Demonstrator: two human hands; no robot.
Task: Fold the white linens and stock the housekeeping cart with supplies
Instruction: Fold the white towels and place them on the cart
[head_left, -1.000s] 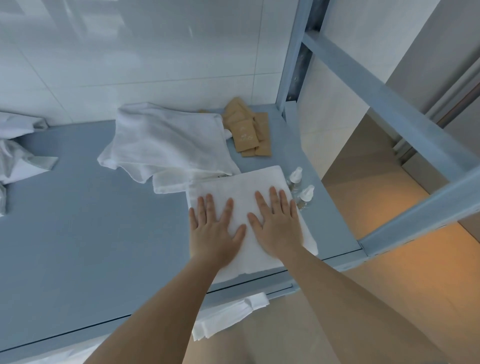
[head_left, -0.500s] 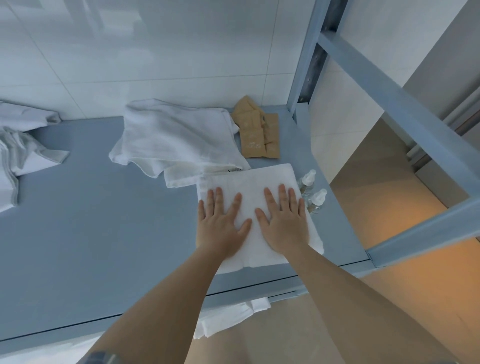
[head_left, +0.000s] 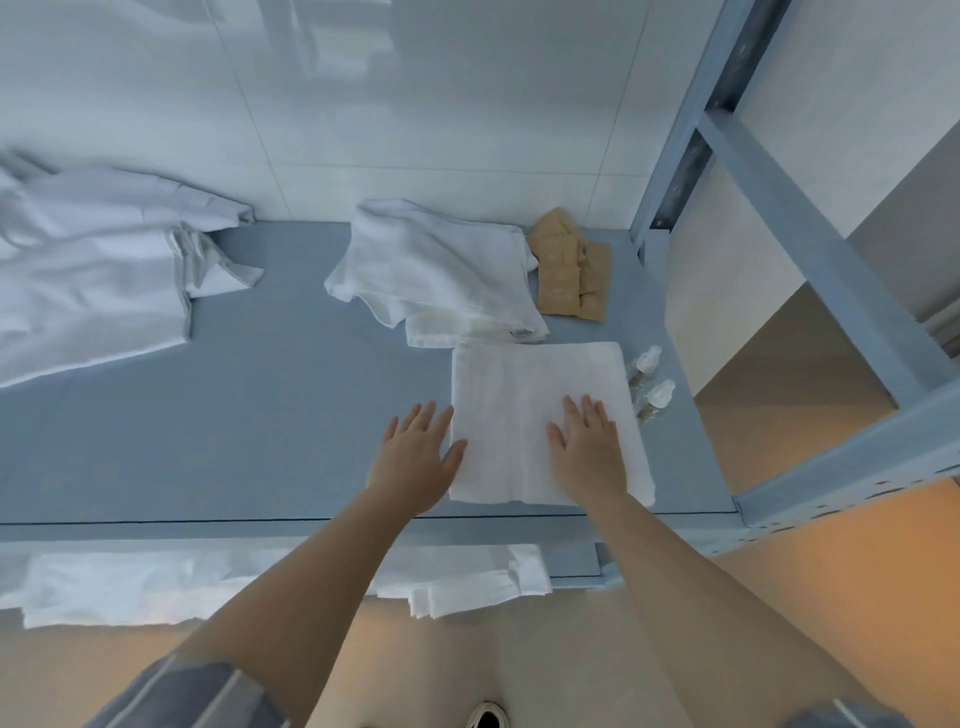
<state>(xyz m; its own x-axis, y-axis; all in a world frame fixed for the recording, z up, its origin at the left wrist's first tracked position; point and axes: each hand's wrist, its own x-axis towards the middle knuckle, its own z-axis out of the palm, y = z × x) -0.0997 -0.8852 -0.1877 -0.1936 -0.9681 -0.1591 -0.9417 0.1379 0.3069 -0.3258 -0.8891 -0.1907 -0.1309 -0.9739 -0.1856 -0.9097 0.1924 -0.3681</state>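
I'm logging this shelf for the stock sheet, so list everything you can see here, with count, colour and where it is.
Folded towel: one, white, near right of the shelf top.
Loose towel: one, white, unfolded, just behind the folded towel.
Sheet pile: count unclear, white, crumpled at the far left.
Sachets: several, tan, far right by the wall, partly under the loose towel's edge.
Small bottles: two, clear with white caps, right of the folded towel.
Linens below: count unclear, white, poking out from the lower level.
Shelf: one, blue-grey, against a white tiled wall.
Shoe: one tip, bottom edge.
Left hand: flat, at the folded towel's left edge.
Right hand: flat on the folded towel.
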